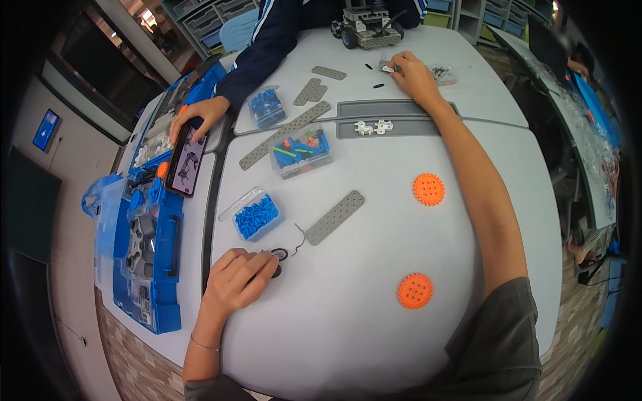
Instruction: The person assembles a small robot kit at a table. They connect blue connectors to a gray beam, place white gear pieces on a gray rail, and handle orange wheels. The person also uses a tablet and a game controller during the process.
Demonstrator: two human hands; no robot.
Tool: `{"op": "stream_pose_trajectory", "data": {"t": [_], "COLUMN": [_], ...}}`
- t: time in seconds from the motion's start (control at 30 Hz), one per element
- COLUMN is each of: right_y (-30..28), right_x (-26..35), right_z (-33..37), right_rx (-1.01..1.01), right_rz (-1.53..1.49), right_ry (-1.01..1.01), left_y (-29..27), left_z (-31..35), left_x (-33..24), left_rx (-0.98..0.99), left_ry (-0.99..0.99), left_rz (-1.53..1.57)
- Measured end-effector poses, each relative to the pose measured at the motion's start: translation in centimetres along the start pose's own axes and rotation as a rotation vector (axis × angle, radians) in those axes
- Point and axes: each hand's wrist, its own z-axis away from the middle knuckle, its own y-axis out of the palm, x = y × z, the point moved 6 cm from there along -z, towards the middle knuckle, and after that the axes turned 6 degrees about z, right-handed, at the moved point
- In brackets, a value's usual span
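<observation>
The left hand [237,281], fingers curled in, grips a small black looped object [283,253], partly hidden, on the pale grey table [348,327], just nearer than a clear plastic box [272,228] of tiny blue pieces [256,215]. The right hand [414,75], stretched to the far side, pinches a small pale part [386,66] between thumb and fingertips, beside a clear plastic bag [457,73].

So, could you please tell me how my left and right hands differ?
Your left hand is close in, holding a black loop; your right hand reaches farther across the table, touching a small pale part. The left wears a bracelet; the right shows none. Both are ungloved.
</observation>
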Motion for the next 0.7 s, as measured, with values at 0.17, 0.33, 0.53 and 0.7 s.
{"op": "stream_pose_trajectory", "data": {"t": [0.17,0.33,0.53,0.7], "right_y": [0.1,0.2,-0.1,-0.5], "right_x": [-0.3,0.0,0.2,-1.1], "right_z": [0.2,0.2,0.2,0.2], "right_rx": [0.013,-0.051,-0.127,-0.186], "right_rz": [-0.066,-0.018,-0.020,-0.071], "right_ry": [0.038,-0.026,-0.063,0.064], "left_y": [0.0,0.0,0.0,0.1], "left_z": [-0.1,-0.1,0.0,0.1], "left_x": [0.0,0.0,0.1,0.1], "left_rx": [0.000,0.004,0.006,-0.035], "left_ry": [-0.003,-0.006,-0.011,0.003], "left_rz": [0.008,0.011,0.017,0.040]}}
